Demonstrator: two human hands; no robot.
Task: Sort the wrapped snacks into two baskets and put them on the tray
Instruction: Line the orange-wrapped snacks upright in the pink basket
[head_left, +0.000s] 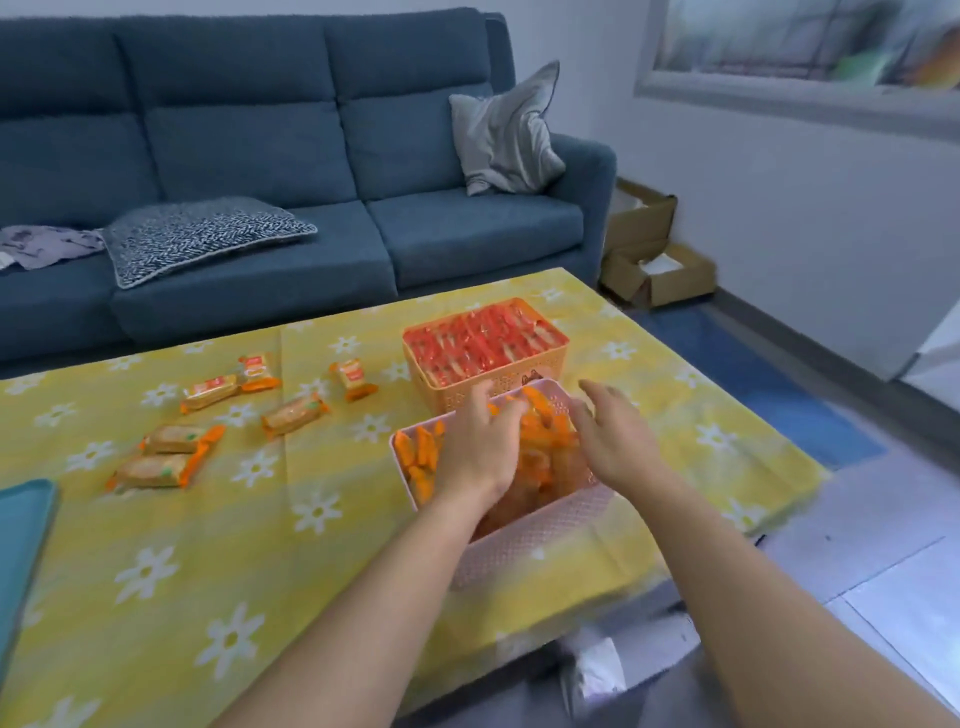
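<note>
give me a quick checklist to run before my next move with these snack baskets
1. Right hand free: ok. It hovers open over the pink basket and holds nothing.
2. Left hand free: cannot tell. Its fingers curl among the snacks in that basket, and the picture is blurred there.
3. Orange snacks all binned: not ok. Several loose orange snacks lie on the tablecloth left of the baskets.
4. Red snacks sorted: ok. The orange basket shows only red wrappers.
5. Baskets on the tray: not ok. Both stand on the tablecloth, and the tray sits at the left edge, mostly out of view.
</note>
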